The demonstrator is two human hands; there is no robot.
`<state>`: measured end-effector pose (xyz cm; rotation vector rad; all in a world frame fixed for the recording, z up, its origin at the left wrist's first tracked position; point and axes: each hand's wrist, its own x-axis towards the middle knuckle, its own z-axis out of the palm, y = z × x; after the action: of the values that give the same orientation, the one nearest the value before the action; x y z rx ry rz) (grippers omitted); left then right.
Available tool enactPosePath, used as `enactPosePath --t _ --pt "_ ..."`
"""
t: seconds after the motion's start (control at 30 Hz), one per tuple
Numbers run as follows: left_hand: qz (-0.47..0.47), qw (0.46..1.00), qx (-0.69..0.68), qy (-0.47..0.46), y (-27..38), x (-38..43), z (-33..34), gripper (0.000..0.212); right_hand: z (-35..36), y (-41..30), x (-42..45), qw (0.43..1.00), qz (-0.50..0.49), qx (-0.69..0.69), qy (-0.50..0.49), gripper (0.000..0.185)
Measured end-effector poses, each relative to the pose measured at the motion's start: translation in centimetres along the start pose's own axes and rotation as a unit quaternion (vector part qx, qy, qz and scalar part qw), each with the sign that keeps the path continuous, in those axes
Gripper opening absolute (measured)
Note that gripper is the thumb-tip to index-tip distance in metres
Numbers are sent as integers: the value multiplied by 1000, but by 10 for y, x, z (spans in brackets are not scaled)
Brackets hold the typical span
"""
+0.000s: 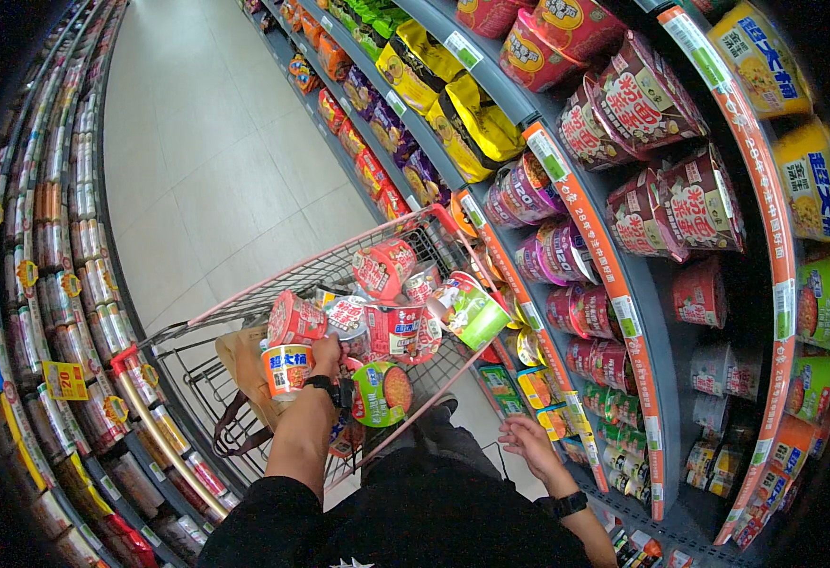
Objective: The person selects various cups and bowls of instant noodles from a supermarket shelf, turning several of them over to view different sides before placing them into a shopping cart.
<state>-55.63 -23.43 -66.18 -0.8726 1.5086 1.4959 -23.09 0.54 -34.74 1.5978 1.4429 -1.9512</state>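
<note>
A wire shopping cart [294, 264] with a pink rim stands before me, loaded with several instant noodle tubs. My left hand [327, 357] reaches down among them, its fingers partly hidden. It is beside an orange and white noodle bucket [288, 369] and a pink noodle tub [295, 318]; whether it grips one I cannot tell. A green noodle tub [382, 394] lies on its side just right of that wrist. Toward the cart's far right corner leans a green and white noodle bucket [473, 312]. My right hand [528, 444] hangs empty outside the cart, fingers loosely apart, near the shelf.
Dark red noodle tubs [645, 96] and purple noodle tubs [557, 248] fill the shelves [599, 277] close on my right. Another packed shelf [67, 284] runs along the left. A brown bag [241, 362] sits in the cart. Tiled floor [202, 128] stretches ahead.
</note>
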Motion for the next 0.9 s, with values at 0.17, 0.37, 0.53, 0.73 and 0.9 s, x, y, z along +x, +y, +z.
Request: enactPosePath --t 0.17,0.37,0.53,0.73,0.9 --pt "111 993 -20 21 5 -29 10 23 10 -2 6 998 -15 -51 -29 32" --pt "160 985 -37 46 19 -76 34 26 13 -7 11 995 -33 -87 -35 34" --pt "184 981 -35 42 30 -102 31 28 12 -6 16 996 -43 -74 -33 32" --pt "298 952 67 6 83 -146 24 30 20 -8 10 993 -51 -99 -35 33" --pt "420 898 131 -1 117 -211 35 32 3 10 19 981 -105 -148 -67 35"
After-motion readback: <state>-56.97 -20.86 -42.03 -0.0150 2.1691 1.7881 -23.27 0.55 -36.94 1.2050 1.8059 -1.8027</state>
